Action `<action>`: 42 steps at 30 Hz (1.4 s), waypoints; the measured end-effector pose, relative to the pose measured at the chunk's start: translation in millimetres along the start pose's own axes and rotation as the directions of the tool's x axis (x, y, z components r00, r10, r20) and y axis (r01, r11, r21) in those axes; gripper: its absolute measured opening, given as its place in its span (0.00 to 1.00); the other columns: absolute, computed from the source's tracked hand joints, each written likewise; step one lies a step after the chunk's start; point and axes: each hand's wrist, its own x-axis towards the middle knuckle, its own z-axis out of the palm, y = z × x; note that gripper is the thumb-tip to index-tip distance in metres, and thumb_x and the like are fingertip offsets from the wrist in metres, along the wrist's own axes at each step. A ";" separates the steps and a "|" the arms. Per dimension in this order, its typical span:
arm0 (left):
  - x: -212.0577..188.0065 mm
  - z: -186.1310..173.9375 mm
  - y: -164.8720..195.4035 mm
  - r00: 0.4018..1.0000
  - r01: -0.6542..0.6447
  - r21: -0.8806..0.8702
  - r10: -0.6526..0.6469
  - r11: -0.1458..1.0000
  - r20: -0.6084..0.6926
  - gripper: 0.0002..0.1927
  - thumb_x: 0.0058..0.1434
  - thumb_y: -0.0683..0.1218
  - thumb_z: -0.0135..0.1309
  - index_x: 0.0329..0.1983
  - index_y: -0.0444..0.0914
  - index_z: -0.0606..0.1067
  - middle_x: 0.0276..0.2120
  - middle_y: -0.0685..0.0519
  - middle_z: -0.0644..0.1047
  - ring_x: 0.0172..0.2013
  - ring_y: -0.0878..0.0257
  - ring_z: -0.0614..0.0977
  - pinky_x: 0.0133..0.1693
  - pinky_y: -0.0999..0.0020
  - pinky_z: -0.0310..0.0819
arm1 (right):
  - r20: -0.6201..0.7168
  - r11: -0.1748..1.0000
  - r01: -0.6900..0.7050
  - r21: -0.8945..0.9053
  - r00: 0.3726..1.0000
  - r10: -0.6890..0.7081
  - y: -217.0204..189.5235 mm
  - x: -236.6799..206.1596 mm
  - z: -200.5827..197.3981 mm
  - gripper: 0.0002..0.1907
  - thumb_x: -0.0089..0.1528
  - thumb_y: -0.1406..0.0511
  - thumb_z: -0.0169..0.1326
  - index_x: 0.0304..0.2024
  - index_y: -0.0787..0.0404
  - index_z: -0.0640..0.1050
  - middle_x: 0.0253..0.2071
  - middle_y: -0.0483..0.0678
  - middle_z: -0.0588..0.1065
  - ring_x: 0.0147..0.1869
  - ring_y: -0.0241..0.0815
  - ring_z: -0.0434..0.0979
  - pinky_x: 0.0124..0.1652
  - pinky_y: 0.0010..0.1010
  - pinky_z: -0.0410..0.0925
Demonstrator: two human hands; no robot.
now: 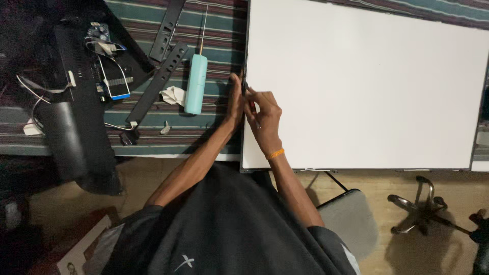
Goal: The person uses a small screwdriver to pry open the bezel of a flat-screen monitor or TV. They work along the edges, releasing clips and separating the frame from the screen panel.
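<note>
A striped cloth point(153, 130) in teal and maroon covers the bench, with bare floor below its near edge. My right hand point(264, 118) is closed around a thin dark tool point(250, 104), fingers pinched on its shaft; the tip is too small to make out. My left hand point(235, 99) presses flat against the left edge of the big white panel point(367, 86), fingers curled onto the rim just beside the tool, so both hands meet at one spot on that edge. The panel lies flat and spreads away to my right, its long axis running left to right; the edge I work runs away from me. Left of my hands lies a pale blue screwdriver point(196, 81), shaft pointing away from me. Beyond it lie black brackets point(163, 66) and a dark casing with a circuit board point(99, 35).
</note>
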 end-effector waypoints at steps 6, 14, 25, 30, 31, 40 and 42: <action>-2.9 -2.3 1.3 0.999 -0.034 0.066 0.033 0.997 0.019 0.44 0.68 0.76 0.23 0.70 0.42 0.65 0.40 0.61 0.73 0.36 0.72 0.73 0.39 0.75 0.70 | -0.046 0.997 0.069 -0.044 0.996 -0.071 0.0 4.8 2.4 0.18 0.56 0.77 0.60 0.50 0.67 0.79 0.37 0.51 0.77 0.42 0.44 0.77 0.42 0.34 0.73; -7.5 2.7 6.1 0.985 0.149 0.072 -0.142 0.986 -0.094 0.40 0.62 0.76 0.23 0.66 0.51 0.64 0.23 0.59 0.69 0.22 0.69 0.68 0.22 0.70 0.63 | -0.053 0.997 -0.007 -0.081 0.999 0.002 10.7 9.3 10.6 0.10 0.61 0.75 0.63 0.45 0.65 0.81 0.33 0.49 0.77 0.40 0.44 0.77 0.41 0.33 0.72; -1.1 6.3 7.2 0.995 -0.103 -0.007 0.103 0.995 0.002 0.36 0.69 0.75 0.28 0.52 0.43 0.72 0.31 0.60 0.69 0.31 0.70 0.70 0.32 0.73 0.65 | -0.033 0.999 0.011 -0.046 0.999 -0.012 9.4 14.0 8.3 0.15 0.57 0.76 0.64 0.46 0.67 0.81 0.34 0.50 0.77 0.39 0.44 0.77 0.39 0.33 0.72; 0.8 5.7 2.9 0.998 -0.023 0.051 0.026 0.998 -0.054 0.40 0.71 0.75 0.26 0.44 0.38 0.73 0.28 0.58 0.69 0.30 0.68 0.72 0.31 0.72 0.66 | -0.038 0.998 0.061 -0.022 0.997 -0.061 10.8 19.8 6.7 0.17 0.57 0.78 0.61 0.49 0.68 0.80 0.34 0.50 0.77 0.40 0.44 0.76 0.40 0.34 0.72; 0.3 4.7 2.2 0.997 0.014 0.063 -0.009 0.998 -0.078 0.39 0.68 0.75 0.27 0.47 0.40 0.74 0.27 0.58 0.69 0.28 0.68 0.70 0.29 0.72 0.64 | -0.042 0.998 0.066 -0.022 0.997 -0.067 10.8 21.1 6.6 0.15 0.58 0.78 0.62 0.47 0.67 0.80 0.34 0.50 0.77 0.40 0.44 0.76 0.40 0.34 0.72; -1.1 2.7 1.8 0.995 0.018 0.111 -0.007 0.994 -0.104 0.39 0.70 0.73 0.27 0.52 0.39 0.75 0.32 0.55 0.70 0.35 0.63 0.72 0.36 0.65 0.67 | -0.028 0.994 0.083 -0.067 0.996 -0.085 15.6 24.0 7.6 0.14 0.59 0.76 0.61 0.47 0.67 0.81 0.33 0.49 0.76 0.39 0.43 0.76 0.39 0.33 0.71; -1.5 2.9 1.7 0.994 0.010 0.089 0.000 0.996 -0.108 0.37 0.73 0.71 0.29 0.51 0.37 0.75 0.33 0.53 0.69 0.36 0.62 0.71 0.38 0.64 0.67 | -0.012 0.994 0.085 -0.067 0.996 -0.086 17.0 24.6 7.5 0.14 0.59 0.77 0.60 0.48 0.69 0.80 0.32 0.50 0.75 0.40 0.45 0.74 0.39 0.34 0.70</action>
